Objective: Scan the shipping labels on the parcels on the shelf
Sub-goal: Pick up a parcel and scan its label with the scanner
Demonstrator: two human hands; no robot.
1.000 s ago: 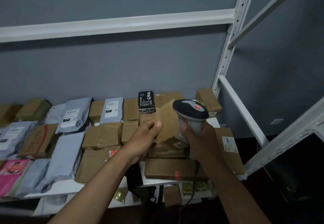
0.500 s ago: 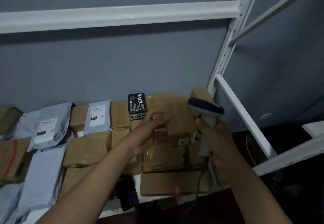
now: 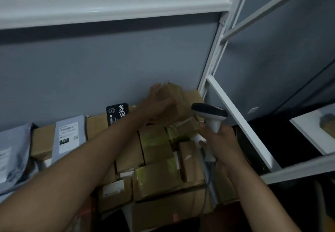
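Note:
My left hand (image 3: pixel 155 106) holds a small brown cardboard parcel (image 3: pixel 174 101) against the back wall, at the far right of the shelf, above the other boxes. A grey and black barcode scanner (image 3: pixel 210 117) is gripped by its handle in my right hand (image 3: pixel 221 144), its head level with the parcel's right side. Below both hands lie several taped brown boxes (image 3: pixel 155 146). A black box with white characters (image 3: pixel 117 113) stands at the back. Grey mailer bags with white labels (image 3: pixel 69 135) lie to the left.
White shelf uprights (image 3: pixel 215 53) and a slanted brace (image 3: pixel 241 128) close the right end. A white beam (image 3: pixel 112 6) runs overhead. More grey mailers (image 3: pixel 12 155) fill the left of the shelf. A second white shelf (image 3: pixel 311 130) stands to the right.
My left hand has carried the small brown parcel up and back toward the wall. The scanner hand has dropped a little and shifted right. The view has moved closer to the shelf.

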